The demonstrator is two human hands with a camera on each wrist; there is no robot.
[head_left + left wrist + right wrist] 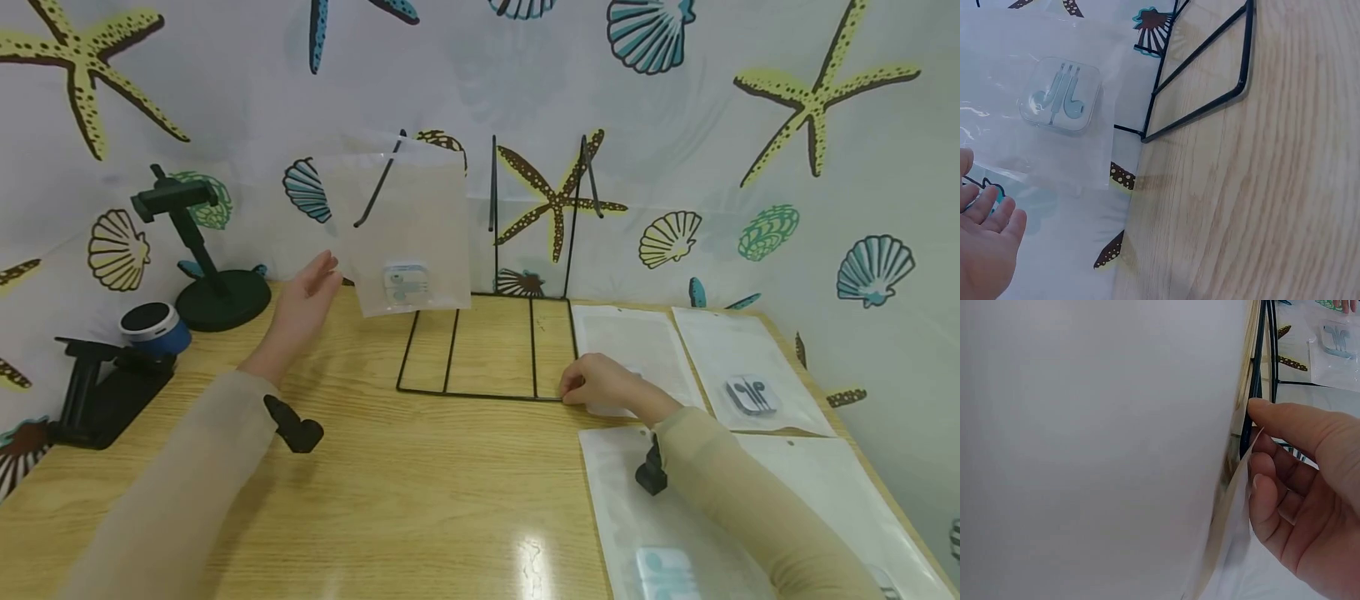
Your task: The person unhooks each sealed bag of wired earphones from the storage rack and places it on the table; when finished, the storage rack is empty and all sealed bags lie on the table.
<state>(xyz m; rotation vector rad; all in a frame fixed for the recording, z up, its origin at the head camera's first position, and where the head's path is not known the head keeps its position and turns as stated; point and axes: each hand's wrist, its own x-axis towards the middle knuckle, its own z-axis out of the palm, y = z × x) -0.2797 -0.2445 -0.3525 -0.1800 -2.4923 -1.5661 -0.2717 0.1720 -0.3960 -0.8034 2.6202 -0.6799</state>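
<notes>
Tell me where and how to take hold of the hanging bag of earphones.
Pinch the bag by its left edge, probably best from the left: it hangs flat and upright, that edge looks free, and the left hand is right beside it.

- Black all over, that wire rack (487,396).
- The hanging bag (420,225) is see-through, milky white; its boxed earphones (407,285) look pale blue in a clear case.
- Over on the right, the flat bags (622,329) are whitish too, one with darker blue-grey earphones (752,395).
- Honey-yellow tabletop (420,508), streaked with wood grain.
- White backdrop (525,92), printed with spotted yellow and brown starfish, and blue, yellow and green shells.
- Plain beige sleeves (187,450), black wrist mounts (296,429).
- Dark green-black stand (225,304); beside it a round blue gadget (157,333), white-rimmed, black-topped.
</notes>
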